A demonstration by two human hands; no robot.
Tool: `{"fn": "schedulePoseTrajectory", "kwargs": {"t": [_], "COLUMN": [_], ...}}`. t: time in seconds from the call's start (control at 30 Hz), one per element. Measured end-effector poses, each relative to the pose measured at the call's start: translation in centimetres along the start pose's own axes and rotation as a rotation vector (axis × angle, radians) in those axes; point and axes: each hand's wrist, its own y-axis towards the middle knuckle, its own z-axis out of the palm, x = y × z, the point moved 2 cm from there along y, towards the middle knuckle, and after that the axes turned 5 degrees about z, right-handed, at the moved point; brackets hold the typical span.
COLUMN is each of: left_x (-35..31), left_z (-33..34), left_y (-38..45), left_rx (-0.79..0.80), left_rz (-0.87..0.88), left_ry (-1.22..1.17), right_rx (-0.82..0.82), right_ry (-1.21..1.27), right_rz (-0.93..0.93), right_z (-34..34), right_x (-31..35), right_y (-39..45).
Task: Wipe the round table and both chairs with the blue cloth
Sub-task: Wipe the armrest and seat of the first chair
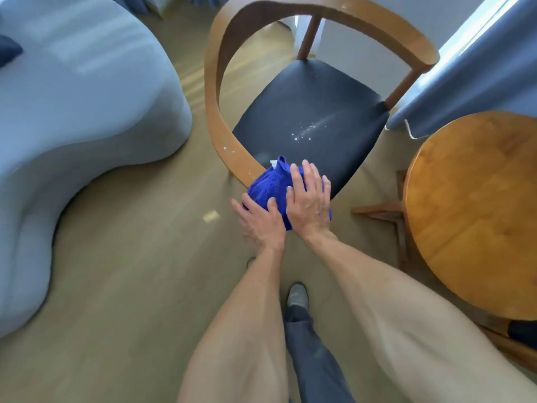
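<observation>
A bunched, fluffy blue terry cloth (268, 186) is pressed against the near corner of a curved wooden chair (215, 91), where its bent armrest meets the smooth black padded seat (311, 112), which is flecked with white specks. The right hand (309, 199) is laid flat on the cloth, fingers spread; the left hand (261, 219) is cupped loosely under it. The glossy round wooden table (476, 216) is cut off at the right.

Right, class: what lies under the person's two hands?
The blue cloth, bunched at the near corner of the chair. Both the left hand and right hand rest on it. The seat beneath it is covered.
</observation>
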Motion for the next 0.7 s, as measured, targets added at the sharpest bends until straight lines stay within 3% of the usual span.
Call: {"fn": "schedulePoseTrajectory", "kwargs": {"t": [0.07, 0.23, 0.43, 0.6, 0.7], "left_x": [0.4, 1.0, 2.2, 6.0, 7.5], "left_z": [0.5, 1.0, -0.1, -4.6, -6.3], "left_y": [-0.3, 0.4, 2.6, 6.7, 9.0], "left_rx": [0.027, 0.232, 0.203, -0.031, -0.041], "left_rz": [-0.021, -0.147, -0.134, -0.294, -0.312], "left_ry": [-0.007, -0.248, -0.319, -0.101, 0.002], "right_rx": [0.05, 0.111, 0.098, 0.157, 0.142], "right_ry": [-0.038, -0.114, -0.069, -0.145, -0.176], "right_rz": [-0.056, 0.149, 0.059, -0.002, -0.031], "right_z": [1.0, 2.1, 2.3, 2.1, 2.4], "right_x": [-0.3, 0.3, 1.5, 3.3, 4.5], "right_y": [-0.8, -0.5, 1.1, 1.0, 1.5]}}
